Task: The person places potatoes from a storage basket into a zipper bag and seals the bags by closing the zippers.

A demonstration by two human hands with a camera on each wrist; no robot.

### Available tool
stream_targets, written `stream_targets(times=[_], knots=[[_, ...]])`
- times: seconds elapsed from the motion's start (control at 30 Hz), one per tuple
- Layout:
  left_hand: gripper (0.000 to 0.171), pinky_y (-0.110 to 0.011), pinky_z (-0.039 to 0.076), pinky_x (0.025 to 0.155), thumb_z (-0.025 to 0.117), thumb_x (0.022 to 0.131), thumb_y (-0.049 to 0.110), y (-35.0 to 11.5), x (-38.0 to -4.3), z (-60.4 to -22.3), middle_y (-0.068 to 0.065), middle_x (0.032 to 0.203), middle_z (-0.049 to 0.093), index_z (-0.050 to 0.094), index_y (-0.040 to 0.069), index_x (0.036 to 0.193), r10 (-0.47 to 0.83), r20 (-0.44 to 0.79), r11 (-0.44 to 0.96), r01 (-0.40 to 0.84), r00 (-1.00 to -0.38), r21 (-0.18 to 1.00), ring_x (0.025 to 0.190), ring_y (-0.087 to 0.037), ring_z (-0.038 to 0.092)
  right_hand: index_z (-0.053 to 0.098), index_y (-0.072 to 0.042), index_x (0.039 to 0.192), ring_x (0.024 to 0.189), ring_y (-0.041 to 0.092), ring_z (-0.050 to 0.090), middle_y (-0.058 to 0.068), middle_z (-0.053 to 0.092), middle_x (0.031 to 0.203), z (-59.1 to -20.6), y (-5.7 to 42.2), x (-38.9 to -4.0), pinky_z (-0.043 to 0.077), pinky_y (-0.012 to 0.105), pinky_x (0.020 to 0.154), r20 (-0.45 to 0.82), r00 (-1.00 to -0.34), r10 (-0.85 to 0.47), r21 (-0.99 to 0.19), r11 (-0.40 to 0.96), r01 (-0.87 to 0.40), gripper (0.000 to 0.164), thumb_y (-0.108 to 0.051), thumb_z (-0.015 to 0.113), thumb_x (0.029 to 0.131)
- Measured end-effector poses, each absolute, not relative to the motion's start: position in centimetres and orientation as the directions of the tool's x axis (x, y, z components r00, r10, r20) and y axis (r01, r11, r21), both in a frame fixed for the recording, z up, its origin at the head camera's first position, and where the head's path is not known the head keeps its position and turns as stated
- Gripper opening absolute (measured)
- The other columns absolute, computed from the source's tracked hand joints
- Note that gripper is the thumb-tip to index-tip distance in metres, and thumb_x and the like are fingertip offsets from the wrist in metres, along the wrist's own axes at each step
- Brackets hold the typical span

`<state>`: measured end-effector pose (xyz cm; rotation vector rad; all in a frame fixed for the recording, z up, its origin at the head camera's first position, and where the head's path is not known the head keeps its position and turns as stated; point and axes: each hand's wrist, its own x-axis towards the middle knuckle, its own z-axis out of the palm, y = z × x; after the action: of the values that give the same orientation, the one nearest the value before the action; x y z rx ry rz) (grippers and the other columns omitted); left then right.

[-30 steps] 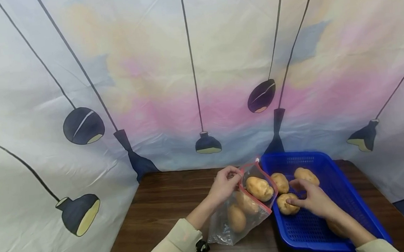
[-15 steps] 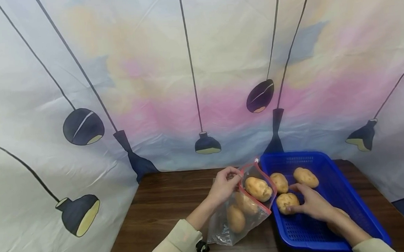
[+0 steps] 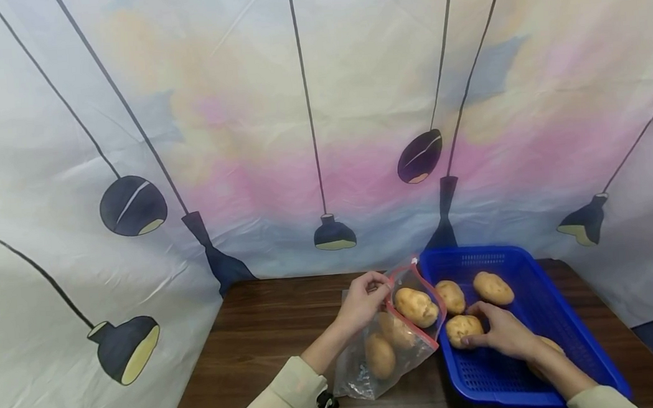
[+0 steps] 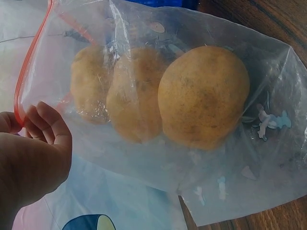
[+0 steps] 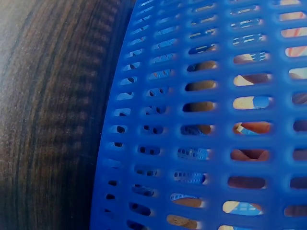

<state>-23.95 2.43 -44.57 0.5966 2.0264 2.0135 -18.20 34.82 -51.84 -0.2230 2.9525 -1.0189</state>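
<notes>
My left hand (image 3: 364,298) pinches the red zip edge of a clear zip bag (image 3: 355,377). Three potatoes are in the bag: one potato (image 3: 417,306) right at its mouth, the others (image 4: 204,98) lower down. Over the blue plastic basket (image 3: 583,325), my right hand (image 3: 505,332) grips a potato (image 3: 462,330), thumb at its near side and fingers at its far side. This potato lies against the basket's left end, close to another potato (image 3: 450,296). In the right wrist view the slotted basket wall (image 5: 163,139) hides most of the hand.
A further potato (image 3: 493,288) lies at the back of the basket, and another (image 3: 550,347) sits partly behind my right forearm. Bag and basket stand side by side on a dark wooden table (image 3: 246,352). A cloth printed with lamps (image 3: 279,169) hangs behind.
My right hand has come down and left onto the near left potato, its thumb and fingers closing round it. The left hand and the bag stay in place.
</notes>
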Motion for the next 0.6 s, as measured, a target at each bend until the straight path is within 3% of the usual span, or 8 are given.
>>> stream_targets(times=[0.3, 0.6], knots=[[0.015, -0.029, 0.059, 0.069, 0.059, 0.106, 0.007, 2.5, -23.9, -44.5, -0.010, 0.088, 0.066, 0.065, -0.005, 0.113, 0.421, 0.127, -0.013, 0.134, -0.898, 0.991, 0.074, -0.011, 0.063, 0.066, 0.001, 0.124, 0.096, 0.019, 0.063, 0.005, 0.070, 0.110, -51.4, 35.1, -18.0, 0.053, 0.040, 0.080, -0.014, -0.978, -0.209, -0.619, 0.770, -0.155, 0.068, -0.042, 0.093, 0.080], [0.015, -0.030, 0.059, 0.069, 0.059, 0.105, 0.007, 2.4, -23.8, -44.4, -0.015, 0.089, 0.067, 0.065, -0.005, 0.113, 0.416, 0.129, -0.006, 0.140, -0.900, 0.990, 0.073, -0.010, 0.063, 0.067, -0.008, 0.114, 0.086, 0.013, 0.061, -0.003, 0.068, 0.097, -50.8, 35.4, -17.7, 0.050, 0.030, 0.071, -0.065, -0.969, -0.237, -0.612, 0.776, -0.149, 0.058, -0.043, 0.094, 0.078]])
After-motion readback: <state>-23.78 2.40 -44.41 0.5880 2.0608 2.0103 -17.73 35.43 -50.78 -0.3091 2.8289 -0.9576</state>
